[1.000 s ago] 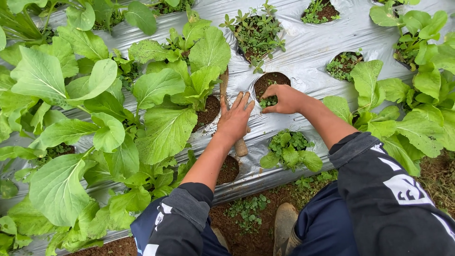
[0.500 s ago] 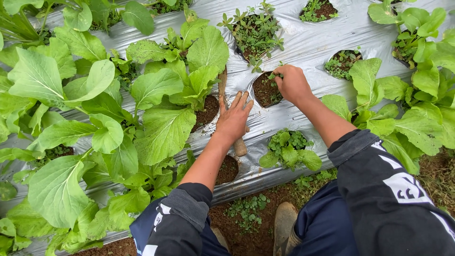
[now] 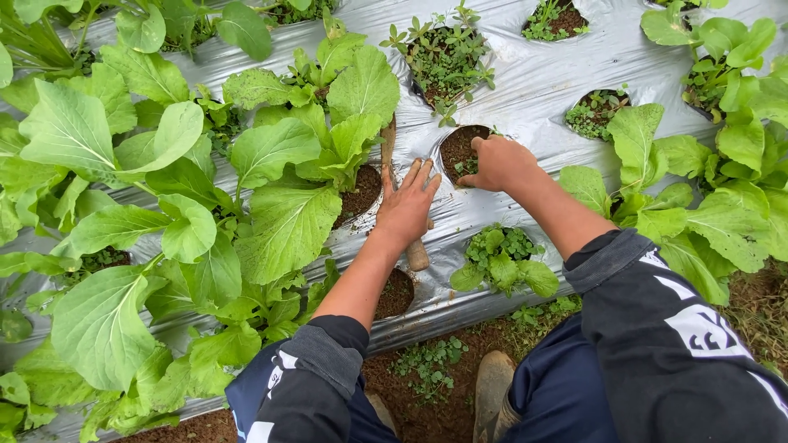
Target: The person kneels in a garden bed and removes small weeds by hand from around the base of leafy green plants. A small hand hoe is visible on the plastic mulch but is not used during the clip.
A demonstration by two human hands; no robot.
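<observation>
My left hand point(image 3: 406, 205) lies flat with fingers spread on the silver plastic mulch point(image 3: 533, 82), resting across a wooden tool handle point(image 3: 418, 255). My right hand point(image 3: 497, 162) reaches into a round planting hole point(image 3: 454, 146) of dark soil. Its fingers are curled and pinched on small green weeds point(image 3: 465, 167) at the hole's near edge. Both forearms are bare, with dark sleeves pushed up.
Large leafy greens point(image 3: 279, 205) crowd the left side, and more grow at the right point(image 3: 722, 205). A weedy hole point(image 3: 443, 53) lies beyond my right hand, a small seedling with weeds point(image 3: 501, 258) below it. Bare soil and my shoe point(image 3: 492, 385) are at the bottom.
My right hand went from the hole's near edge to its far rim, then came back to the near side onto the weeds. My left hand stayed put on the handle.
</observation>
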